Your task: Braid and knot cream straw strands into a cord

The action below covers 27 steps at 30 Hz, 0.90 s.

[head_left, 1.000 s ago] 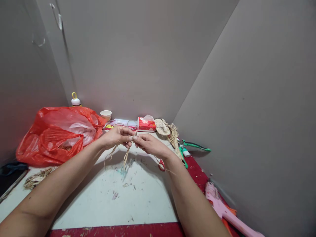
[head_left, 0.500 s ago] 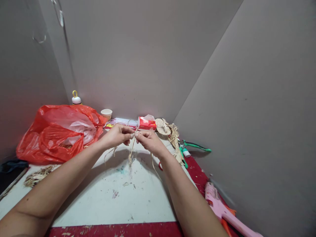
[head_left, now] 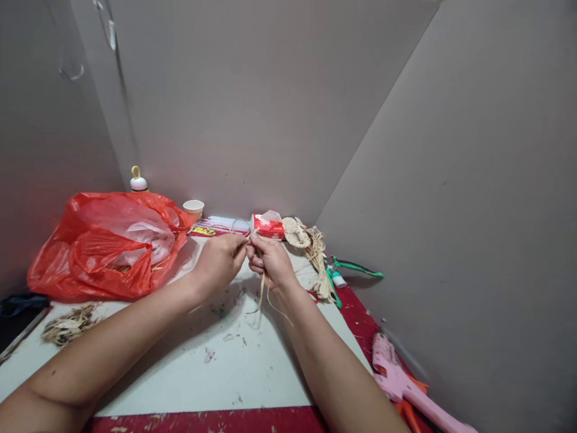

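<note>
Pale raffia strands run between my two hands above the white board and hang in loose tails below my right hand. That hand is closed, thumb and fingertips pinching the strands, the other fingers curled. My left hand is closed too, its back turned toward me and its fingertips close to those of the right. What lies between the left fingertips is mostly hidden, though the strands lead to them. Just beyond my hands are a red tissue pack and a woven straw piece.
A red plastic bag bulges at left, a straw heap in front of it. A paper cup stands at the back. Rightward lie a raffia bundle, green-handled pliers and a pink glue gun. Grey walls enclose the white board.
My left hand has turned so its back faces me, and its fingers have curled in. My right fingers have closed more; the hanging strands have shifted right, below the right hand.
</note>
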Each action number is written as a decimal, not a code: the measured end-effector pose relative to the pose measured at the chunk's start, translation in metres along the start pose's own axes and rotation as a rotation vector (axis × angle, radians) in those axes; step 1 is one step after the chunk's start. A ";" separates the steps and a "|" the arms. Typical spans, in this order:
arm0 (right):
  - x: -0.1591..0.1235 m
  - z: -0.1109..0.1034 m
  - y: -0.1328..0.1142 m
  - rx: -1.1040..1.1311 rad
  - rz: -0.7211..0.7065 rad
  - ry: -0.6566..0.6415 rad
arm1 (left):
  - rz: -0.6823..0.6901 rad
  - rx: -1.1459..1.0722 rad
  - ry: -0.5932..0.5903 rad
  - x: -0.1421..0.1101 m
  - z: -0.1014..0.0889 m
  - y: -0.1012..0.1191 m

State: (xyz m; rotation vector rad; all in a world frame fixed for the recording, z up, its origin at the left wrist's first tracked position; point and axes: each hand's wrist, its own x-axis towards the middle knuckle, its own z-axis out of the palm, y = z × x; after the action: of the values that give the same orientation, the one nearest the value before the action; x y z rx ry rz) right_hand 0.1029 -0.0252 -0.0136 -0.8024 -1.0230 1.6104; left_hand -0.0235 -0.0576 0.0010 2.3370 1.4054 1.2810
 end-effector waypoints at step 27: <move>0.000 -0.034 -0.020 -0.263 -0.151 -0.164 | 0.031 0.010 0.508 0.018 -0.064 0.012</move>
State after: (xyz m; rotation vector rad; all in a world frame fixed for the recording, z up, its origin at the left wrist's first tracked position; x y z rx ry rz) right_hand 0.1413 -0.0152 -0.0092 -0.7551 -1.4010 1.4485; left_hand -0.0577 -0.0687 0.0582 2.1307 1.4982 1.9800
